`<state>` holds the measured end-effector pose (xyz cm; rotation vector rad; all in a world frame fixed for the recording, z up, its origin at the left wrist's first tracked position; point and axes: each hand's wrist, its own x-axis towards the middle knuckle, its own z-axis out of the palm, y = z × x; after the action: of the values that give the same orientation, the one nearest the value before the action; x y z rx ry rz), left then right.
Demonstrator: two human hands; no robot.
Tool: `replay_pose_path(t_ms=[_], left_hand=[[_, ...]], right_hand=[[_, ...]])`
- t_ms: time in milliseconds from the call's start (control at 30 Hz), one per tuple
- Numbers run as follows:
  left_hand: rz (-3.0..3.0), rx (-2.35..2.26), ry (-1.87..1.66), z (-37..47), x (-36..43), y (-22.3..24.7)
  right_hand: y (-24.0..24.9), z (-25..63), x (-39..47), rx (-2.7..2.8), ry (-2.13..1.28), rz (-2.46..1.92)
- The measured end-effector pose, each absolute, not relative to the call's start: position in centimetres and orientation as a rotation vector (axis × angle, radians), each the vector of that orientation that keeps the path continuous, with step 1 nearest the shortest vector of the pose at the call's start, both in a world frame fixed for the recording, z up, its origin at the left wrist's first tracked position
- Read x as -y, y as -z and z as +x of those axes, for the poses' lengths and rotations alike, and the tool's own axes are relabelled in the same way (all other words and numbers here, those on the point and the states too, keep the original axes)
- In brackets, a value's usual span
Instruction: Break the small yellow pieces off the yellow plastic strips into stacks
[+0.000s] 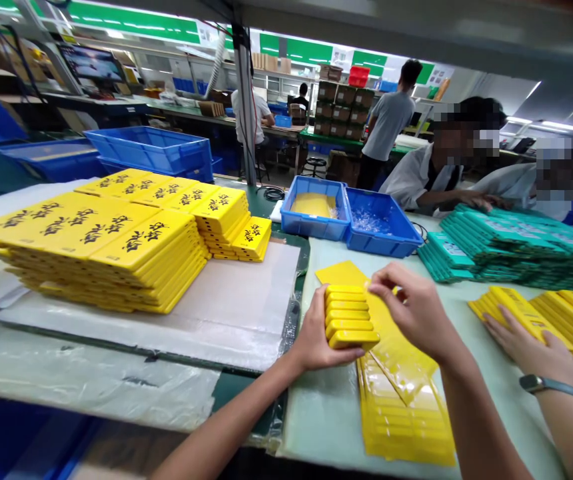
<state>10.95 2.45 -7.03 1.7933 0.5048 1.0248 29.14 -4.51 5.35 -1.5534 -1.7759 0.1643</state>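
My left hand (319, 333) is wrapped round a stack of several yellow cases (349, 317), held upright with their rounded ends facing me. At the upper right of that stack, my right hand (406, 303) has its fingers pinched together; whatever lies between them is too small to make out. Beneath both hands, yellow glossy sheets (401, 420) lie in an overlapping pile on the pale green table mat (321, 427). To the left, large piles of yellow boxes with black lettering (116, 233) rest on a white sheet (246, 300).
Two blue bins (316, 230) (381, 233) stand at the back, one holding yellow sheets, the other clear scraps. Teal packs (521, 247) are piled at right. Another person's hand (531, 340) with a watch touches yellow cases. A blue crate (151, 150) stands back left.
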Motion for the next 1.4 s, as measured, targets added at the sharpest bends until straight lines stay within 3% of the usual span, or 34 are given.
replay_pose_path(t_ms=[233, 467, 600, 867, 1133, 1267, 1400], left_hand=[[1.848, -0.515, -1.015, 11.1, -2.5, 7.3], [1.808, -0.52, -1.013, 11.0, -2.4, 7.0], [1.788, -0.504, -1.036, 10.9, -2.3, 7.0], [1.839, -0.54, -1.009, 10.9, -2.4, 7.1], [1.799, -0.509, -1.022, 10.9, -2.5, 6.8], [1.824, -0.565, -0.999, 10.9, -2.4, 6.9], [1.829, -0.602, -0.976, 10.9, -2.3, 6.9]], right_hand=[[-5.1, 24.7, 3.6, 1.916, -0.579, -1.463], [-5.1, 27.5, 4.2, 2.085, -0.194, -1.695], [-6.3, 30.0, 4.7, 1.857, 0.009, -1.701], [-4.9, 25.8, 3.3, 1.835, -0.446, -1.587], [-5.6, 29.2, 5.1, 1.803, -0.096, -1.744], [-5.7, 26.6, 5.8, 1.838, -0.427, -1.478], [-5.2, 24.2, 5.5, 1.871, -0.543, -1.55]])
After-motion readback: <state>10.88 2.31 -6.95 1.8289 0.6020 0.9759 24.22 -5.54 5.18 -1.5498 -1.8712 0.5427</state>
